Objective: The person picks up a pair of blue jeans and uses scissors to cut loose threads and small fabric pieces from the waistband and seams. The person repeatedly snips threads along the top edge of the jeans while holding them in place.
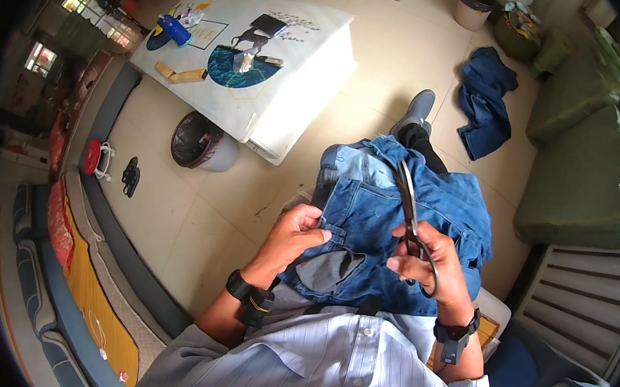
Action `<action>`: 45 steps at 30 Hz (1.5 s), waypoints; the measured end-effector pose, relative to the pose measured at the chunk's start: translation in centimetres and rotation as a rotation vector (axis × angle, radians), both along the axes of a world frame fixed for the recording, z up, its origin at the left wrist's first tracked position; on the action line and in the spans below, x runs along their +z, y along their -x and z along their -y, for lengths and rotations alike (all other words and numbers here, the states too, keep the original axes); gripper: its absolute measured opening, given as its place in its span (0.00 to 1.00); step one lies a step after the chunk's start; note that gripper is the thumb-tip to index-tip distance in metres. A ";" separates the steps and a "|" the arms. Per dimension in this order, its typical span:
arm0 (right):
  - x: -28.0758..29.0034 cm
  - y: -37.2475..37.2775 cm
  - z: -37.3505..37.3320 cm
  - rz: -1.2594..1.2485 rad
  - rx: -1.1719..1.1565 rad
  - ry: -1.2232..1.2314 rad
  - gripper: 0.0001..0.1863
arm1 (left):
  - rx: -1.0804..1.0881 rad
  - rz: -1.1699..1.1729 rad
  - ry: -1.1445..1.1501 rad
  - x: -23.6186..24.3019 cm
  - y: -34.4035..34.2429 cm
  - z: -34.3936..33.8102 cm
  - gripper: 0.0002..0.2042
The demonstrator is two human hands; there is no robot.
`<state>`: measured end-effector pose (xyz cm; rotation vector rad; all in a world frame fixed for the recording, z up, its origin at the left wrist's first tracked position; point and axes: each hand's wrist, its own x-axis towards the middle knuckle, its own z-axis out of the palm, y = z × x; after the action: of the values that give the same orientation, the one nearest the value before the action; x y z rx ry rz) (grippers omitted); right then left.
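Left hand pinches jeans waistband edge; right hand grips scissors, blades over denim, open floor leftward.

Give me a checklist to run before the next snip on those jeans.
1. Right hand grips the scissors by the handles: ok.
2. Left hand pinches the jeans at the waistband edge: ok.
3. Left fingers clear of the blades: ok.
4. Blades set on the cloth: cannot tell.
5. Jeans resting steady on the lap: ok.
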<state>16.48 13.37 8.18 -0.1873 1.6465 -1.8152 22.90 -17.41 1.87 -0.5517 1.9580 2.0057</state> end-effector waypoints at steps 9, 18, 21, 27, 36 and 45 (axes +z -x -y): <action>-1.0 1.7 4.3 -0.193 0.064 0.001 0.30 | 0.044 -0.180 -0.385 3.1 -0.1 -2.1 0.23; -2.2 0.8 6.3 -0.464 -0.013 -0.050 0.28 | 0.099 -0.248 -0.293 3.6 0.2 -3.6 0.18; -2.3 0.7 6.1 -0.388 0.005 -0.056 0.28 | 0.128 -0.228 -0.258 3.4 -0.3 -4.0 0.16; -2.4 0.3 5.9 -0.400 -0.034 -0.065 0.28 | 0.079 -0.275 -0.133 1.4 -0.4 -4.1 0.11; -1.4 -1.5 8.2 -0.819 -0.082 -0.200 0.24 | 0.110 -0.127 -0.342 0.9 -0.7 -4.3 0.07; -0.8 -1.6 6.5 -0.619 0.152 -0.187 0.28 | 0.126 -0.024 -0.494 0.7 -2.1 -4.1 0.06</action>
<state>18.12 6.82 7.36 -0.8340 2.1349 -1.5598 25.01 -13.36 2.54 -0.5340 1.3819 2.4642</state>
